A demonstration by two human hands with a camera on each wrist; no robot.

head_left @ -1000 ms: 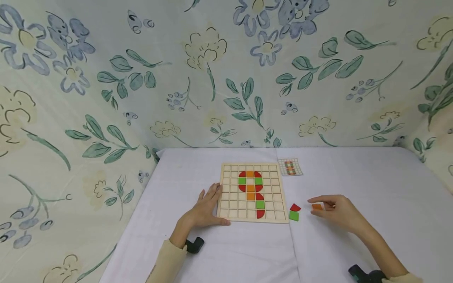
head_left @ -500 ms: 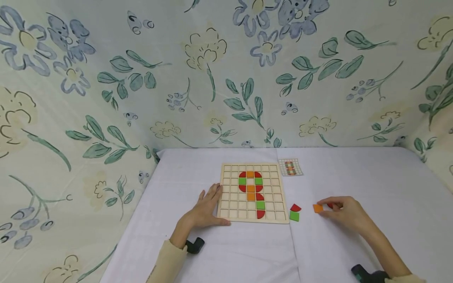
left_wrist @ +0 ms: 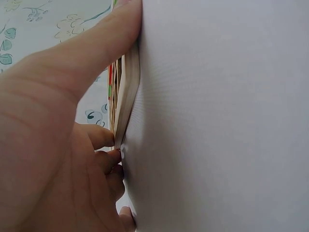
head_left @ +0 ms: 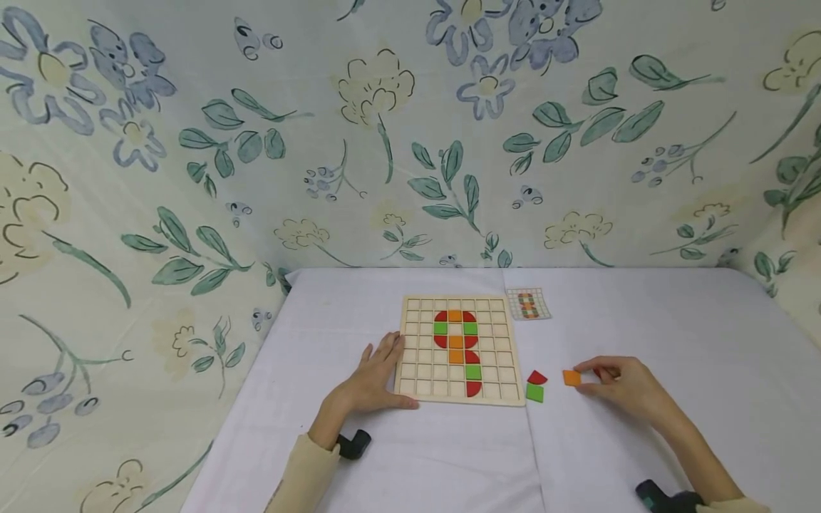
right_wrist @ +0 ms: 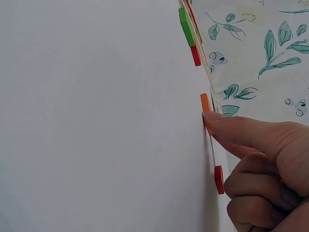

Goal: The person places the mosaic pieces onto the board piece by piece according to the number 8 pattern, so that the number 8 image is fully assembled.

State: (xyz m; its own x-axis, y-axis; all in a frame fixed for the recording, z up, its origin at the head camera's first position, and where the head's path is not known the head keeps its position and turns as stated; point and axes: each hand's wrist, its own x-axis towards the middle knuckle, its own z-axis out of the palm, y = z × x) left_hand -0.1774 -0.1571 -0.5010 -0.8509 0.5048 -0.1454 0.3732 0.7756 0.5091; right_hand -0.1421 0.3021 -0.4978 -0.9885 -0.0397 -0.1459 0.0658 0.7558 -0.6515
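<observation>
A wooden grid board bears red, green and orange tiles in a figure like a 9. My left hand lies at the board's left edge, fingers spread and thumb along its front corner. In the left wrist view, the thumb and fingers meet the board's side. To the right, my right hand pinches an orange square tile between thumb and index finger. A red piece sits beside its curled other fingers, partly hidden in the head view. Between board and hand lie a red quarter-round tile and a green square tile.
A small pattern card lies at the board's back right corner. White cloth covers the table, and a floral curtain hangs behind it. Black wrist devices sit at both wrists.
My right hand has shifted slightly right, and the orange tile, earlier partly covered by the fingers, now shows at the fingertips. A red piece shows under the hand. The left hand stays in place.
</observation>
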